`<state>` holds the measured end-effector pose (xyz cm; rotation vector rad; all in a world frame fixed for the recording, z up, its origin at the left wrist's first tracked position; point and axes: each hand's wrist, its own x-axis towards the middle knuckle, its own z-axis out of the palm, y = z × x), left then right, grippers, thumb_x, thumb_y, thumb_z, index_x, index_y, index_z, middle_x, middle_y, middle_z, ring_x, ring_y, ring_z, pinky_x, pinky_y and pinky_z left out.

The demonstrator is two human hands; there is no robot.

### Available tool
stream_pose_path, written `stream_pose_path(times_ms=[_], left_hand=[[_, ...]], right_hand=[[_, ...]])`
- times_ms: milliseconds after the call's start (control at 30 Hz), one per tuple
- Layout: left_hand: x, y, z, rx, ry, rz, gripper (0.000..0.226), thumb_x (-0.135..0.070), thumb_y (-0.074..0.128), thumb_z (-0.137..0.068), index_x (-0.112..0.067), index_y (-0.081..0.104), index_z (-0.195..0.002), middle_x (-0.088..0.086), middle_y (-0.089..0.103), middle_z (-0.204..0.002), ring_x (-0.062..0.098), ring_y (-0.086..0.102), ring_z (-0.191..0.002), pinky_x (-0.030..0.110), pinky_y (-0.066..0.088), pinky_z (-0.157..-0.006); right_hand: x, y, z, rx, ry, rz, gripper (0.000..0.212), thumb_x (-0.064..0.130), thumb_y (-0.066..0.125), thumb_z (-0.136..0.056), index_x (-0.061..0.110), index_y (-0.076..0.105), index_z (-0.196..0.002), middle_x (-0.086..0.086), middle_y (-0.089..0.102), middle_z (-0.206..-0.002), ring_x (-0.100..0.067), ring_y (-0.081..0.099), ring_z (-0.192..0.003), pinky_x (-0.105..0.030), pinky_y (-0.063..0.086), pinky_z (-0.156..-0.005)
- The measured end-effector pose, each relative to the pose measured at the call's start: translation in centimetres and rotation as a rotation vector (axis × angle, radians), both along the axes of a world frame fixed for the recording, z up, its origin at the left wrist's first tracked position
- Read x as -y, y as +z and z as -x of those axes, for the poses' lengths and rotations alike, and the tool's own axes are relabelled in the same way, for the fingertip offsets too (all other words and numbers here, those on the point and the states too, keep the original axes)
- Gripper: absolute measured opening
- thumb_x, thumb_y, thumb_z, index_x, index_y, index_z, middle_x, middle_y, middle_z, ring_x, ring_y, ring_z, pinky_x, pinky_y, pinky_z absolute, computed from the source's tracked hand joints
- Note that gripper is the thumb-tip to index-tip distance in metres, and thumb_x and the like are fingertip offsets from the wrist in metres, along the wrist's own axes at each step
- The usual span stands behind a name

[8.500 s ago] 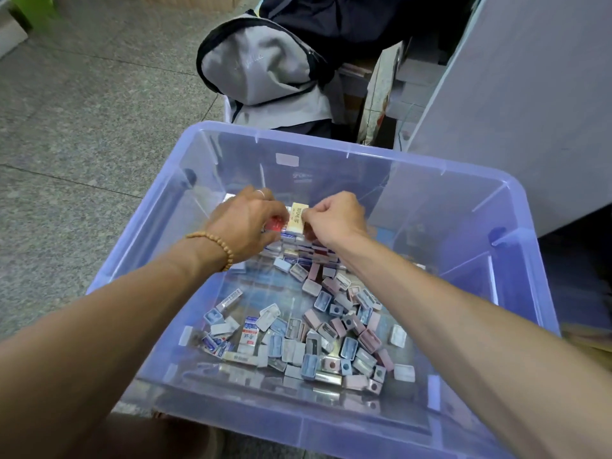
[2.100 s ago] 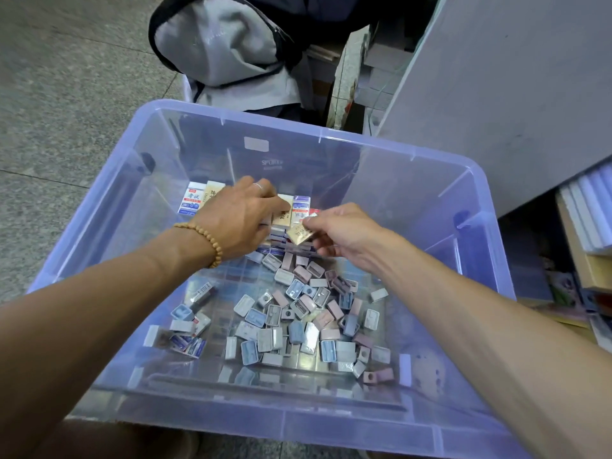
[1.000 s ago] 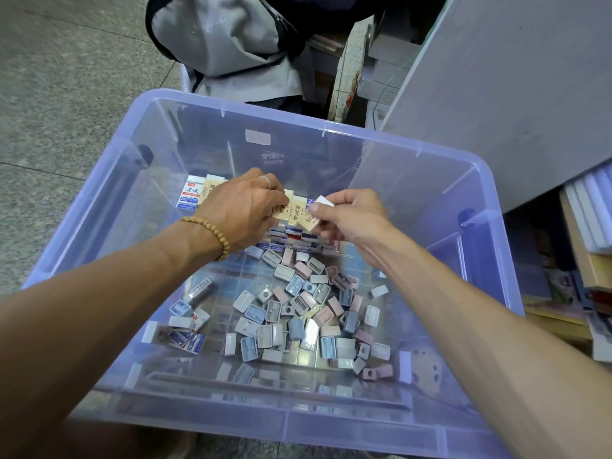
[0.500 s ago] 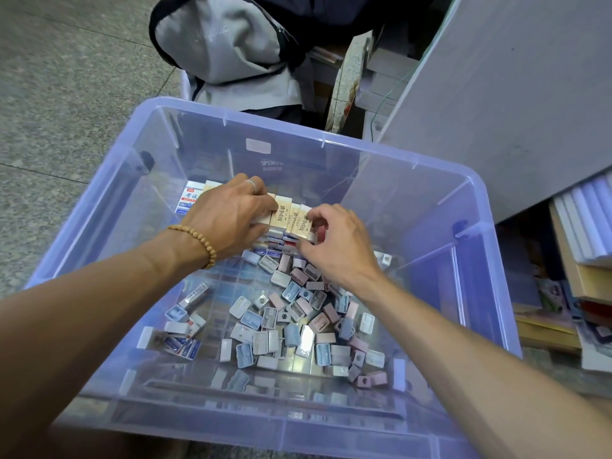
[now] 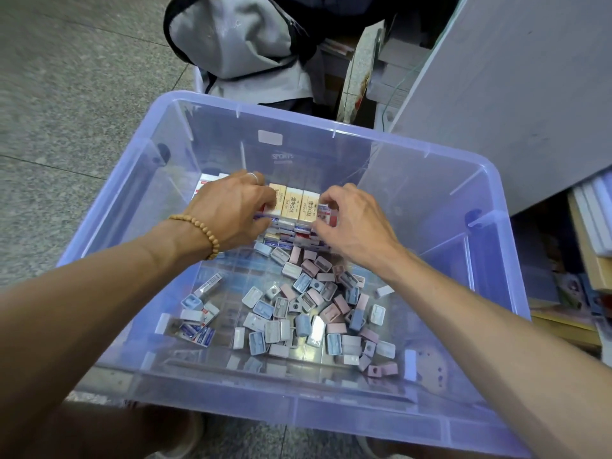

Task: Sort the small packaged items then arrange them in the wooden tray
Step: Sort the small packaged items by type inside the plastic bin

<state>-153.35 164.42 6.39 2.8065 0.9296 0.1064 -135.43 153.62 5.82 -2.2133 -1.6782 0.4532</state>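
Squaring the row of cream paper-wrapped erasers (image 5: 293, 203) at the far wall of the translucent blue plastic bin (image 5: 490, 180) goes best with even pressure from both ends. Left hand (image 5: 231, 210) fingers curl round its left end; right hand (image 5: 351, 220) fingers (image 5: 326, 198) pinch the right. Loose pastel sharpeners (image 5: 308, 309) lie nearer than both hands. No wooden tray shows.

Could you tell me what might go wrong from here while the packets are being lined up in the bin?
1. The row of tan packets stands on edge atop stacked packets; a nudge from the left hand or right hand could tip it.
2. Toppled packets could fall into the loose pile of small blue and pink items just below and get mixed again.
3. The hands hide the row's ends, so misalignment there may go unnoticed.
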Motion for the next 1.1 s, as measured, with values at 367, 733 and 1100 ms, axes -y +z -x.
stream_pose_path(times_ms=[367,733,1100], left_hand=[[4.1,-4.0,1.6,-0.664,-0.202,0.402,0.058,-0.050,0.069,-0.082,-0.021,0.050,-0.128,0.000,0.056,-0.123,0.020,0.055,-0.108,0.028,0.046,-0.085],[6.2,-6.4,1.4,-0.634,-0.220,0.688,0.056,-0.027,0.083,-0.074,-0.017,0.048,-0.117,-0.003,0.051,-0.099,0.016,0.050,-0.086,0.025,0.040,-0.068],[6.1,-6.3,1.5,-0.699,-0.184,0.703,0.041,-0.027,0.082,-0.075,-0.016,0.058,-0.106,0.003,0.060,-0.107,0.019,0.054,-0.090,0.031,0.049,-0.078]], right_hand=[[3.0,-2.2,3.0,0.064,0.467,0.509,0.030,0.031,0.071,-0.086,0.020,0.063,-0.112,0.000,0.061,-0.108,-0.021,0.059,-0.098,-0.040,0.054,-0.084],[2.6,-5.1,3.8,0.113,0.670,0.672,0.032,0.050,0.078,-0.077,0.030,0.056,-0.086,0.004,0.052,-0.083,-0.019,0.051,-0.082,-0.029,0.038,-0.057],[4.3,-6.0,5.4,-0.054,0.607,0.665,0.039,0.036,0.082,-0.077,0.026,0.046,-0.088,0.010,0.050,-0.078,-0.017,0.051,-0.080,-0.032,0.042,-0.067]])
